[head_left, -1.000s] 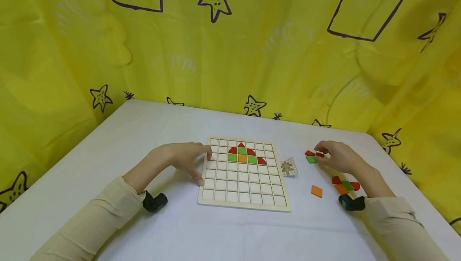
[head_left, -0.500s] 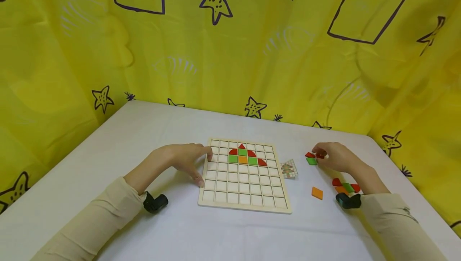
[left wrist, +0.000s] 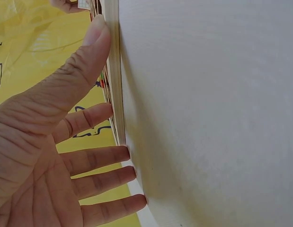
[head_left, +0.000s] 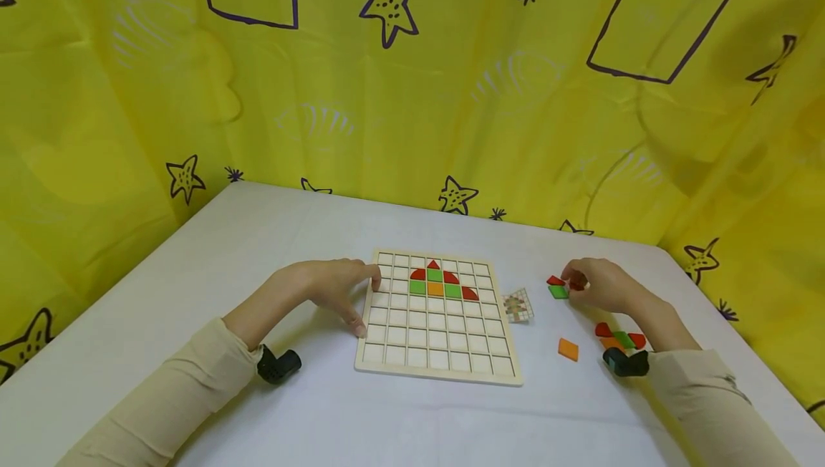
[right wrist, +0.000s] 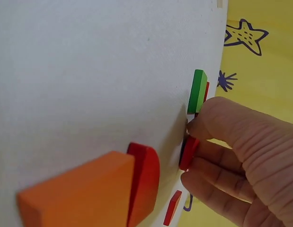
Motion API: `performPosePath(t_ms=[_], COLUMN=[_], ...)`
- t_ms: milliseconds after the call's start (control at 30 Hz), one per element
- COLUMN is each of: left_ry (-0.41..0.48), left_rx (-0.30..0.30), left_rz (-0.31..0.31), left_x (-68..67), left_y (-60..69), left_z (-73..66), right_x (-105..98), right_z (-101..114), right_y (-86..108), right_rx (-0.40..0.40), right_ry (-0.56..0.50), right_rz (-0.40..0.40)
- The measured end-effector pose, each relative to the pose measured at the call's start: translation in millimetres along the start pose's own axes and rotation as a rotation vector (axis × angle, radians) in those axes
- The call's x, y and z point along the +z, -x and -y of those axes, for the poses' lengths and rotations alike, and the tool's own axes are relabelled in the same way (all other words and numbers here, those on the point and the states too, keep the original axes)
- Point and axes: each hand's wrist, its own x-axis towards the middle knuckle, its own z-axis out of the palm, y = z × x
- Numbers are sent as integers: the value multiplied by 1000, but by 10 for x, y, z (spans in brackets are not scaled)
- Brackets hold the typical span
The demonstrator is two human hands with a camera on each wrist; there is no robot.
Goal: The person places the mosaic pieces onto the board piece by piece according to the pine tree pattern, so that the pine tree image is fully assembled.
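My left hand (head_left: 335, 286) rests at the left edge of a wooden grid board (head_left: 425, 338), thumb and straight fingers touching its frame. On the board, red, green and orange tiles form a pattern in the upper rows. To the right, my right hand (head_left: 604, 285) has its thumb and fingers around a small red tile (right wrist: 189, 152), pinching it near the tabletop. Beside those fingertips lie a green tile (head_left: 558, 292) and another red tile (head_left: 553, 281). My right hand partly hides the pinched tile, so its full shape cannot be told.
A small printed pattern card (head_left: 518, 306) lies against the board's right side. Nearer me is an orange square tile (head_left: 568, 349). Several red, green and orange tiles, including a green one (head_left: 624, 339), lie beside my right wrist. A yellow curtain (head_left: 412, 109) hangs behind the white table (head_left: 309, 410).
The red tile at my right fingertips has tilted and is now more covered by the fingers. My left hand keeps its place at the board, and the tile pattern is the same.
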Motion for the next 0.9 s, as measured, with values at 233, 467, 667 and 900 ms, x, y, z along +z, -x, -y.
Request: performPosePath(t_ms=[233, 467, 667, 900], left_ry=[-7, -6, -5, -8], left_rx=[-3, -15, -7, 1], left_rz=[-1, -3, -5, -2], left_x=[11, 5, 5, 7], left_y=[-2, -1, 0, -4], left_z=[-5, 2, 6, 4], right_x=[39, 72, 74, 102], right_z=[-65, -153, -190, -195], right_y=[62, 179, 289, 407], right_rx=[-24, -35, -29, -33], right_ry=[-58, -100, -138, -160], right_rz=[-93, -175, -190, -167])
